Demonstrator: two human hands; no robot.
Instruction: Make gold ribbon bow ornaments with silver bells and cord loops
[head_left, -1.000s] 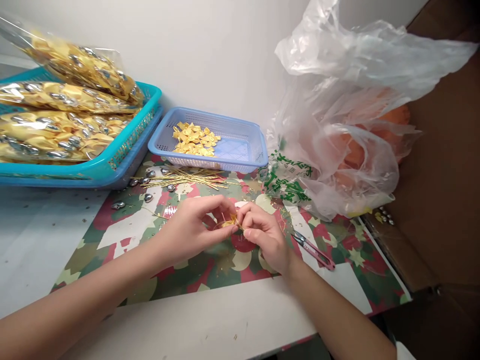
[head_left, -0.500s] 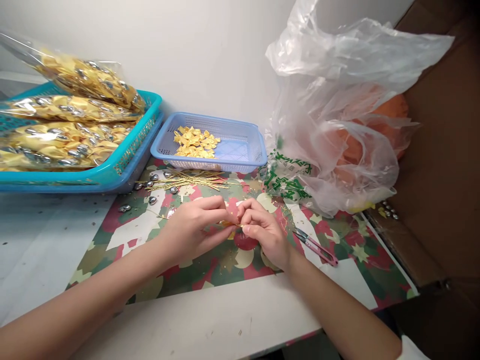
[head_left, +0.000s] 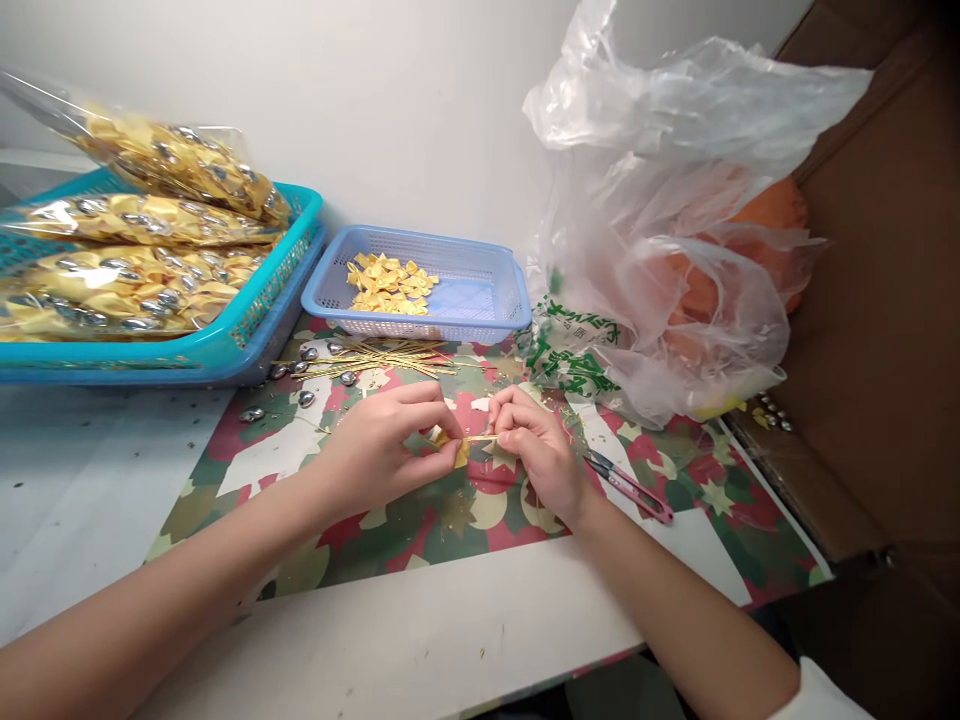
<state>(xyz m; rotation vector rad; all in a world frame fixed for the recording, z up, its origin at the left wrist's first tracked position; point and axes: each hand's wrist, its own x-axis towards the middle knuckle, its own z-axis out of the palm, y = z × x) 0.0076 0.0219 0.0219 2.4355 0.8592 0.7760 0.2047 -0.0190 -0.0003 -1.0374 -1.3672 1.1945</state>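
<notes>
Between the fingertips of my left hand [head_left: 401, 437] a small yellow ribbon bow [head_left: 463, 455] is pinched, partly hidden by the thumb and fingers. A thin gold cord [head_left: 482, 437] runs from it, stretched straight to my right hand [head_left: 541, 450], whose thumb and forefinger are closed on its other end. Beyond my left hand lies a bundle of gold cords [head_left: 382, 358], with several silver beads [head_left: 307, 398] beside it. To the right of my right hand are thread snips [head_left: 631, 487] with pink handles, lying on the patterned table covering.
A blue basket [head_left: 420, 325] at the back holds yellow bows. On the left, a turquoise basket [head_left: 225, 345] carries bags of yellow bows with silver beads. A crumpled clear plastic bag [head_left: 637, 250] stands at back right, beside brown cardboard [head_left: 877, 300].
My hands have moved apart, from fingertips nearly touching to a short gap. The gold cord now shows stretched between them, and more of the yellow bow is visible at my left fingertips.
</notes>
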